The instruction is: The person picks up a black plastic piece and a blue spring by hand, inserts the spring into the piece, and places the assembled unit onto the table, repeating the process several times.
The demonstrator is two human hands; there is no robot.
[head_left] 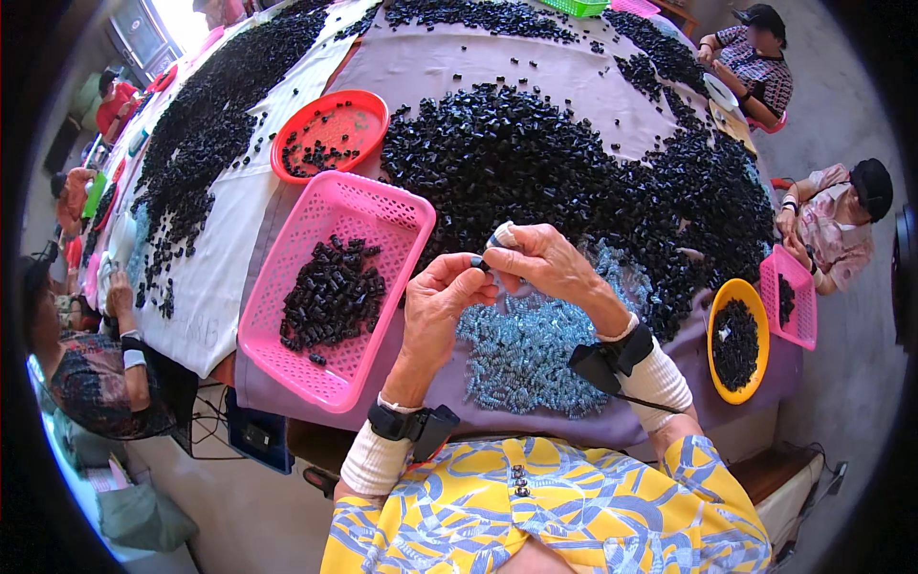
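My left hand (442, 301) is closed in a pinch on a small black plastic part (481, 265). Fingertip to fingertip with it, my right hand (550, 265) is also pinched closed; whatever its fingers hold is hidden. A white wrap (503, 233) covers one right fingertip. Below both hands spreads a heap of small, clear bluish pieces (535, 354). Just beyond them rises a large pile of black plastic parts (497, 143). At my left stands a pink perforated basket (406, 215), with a batch of black parts (330, 295) inside.
A red round tray (368, 107) holding a few black parts sits behind the basket. To the right are a yellow bowl (762, 354) and another pink basket (803, 330). Several people sit around the cloth-covered table (411, 397). Dark straps circle both my wrists.
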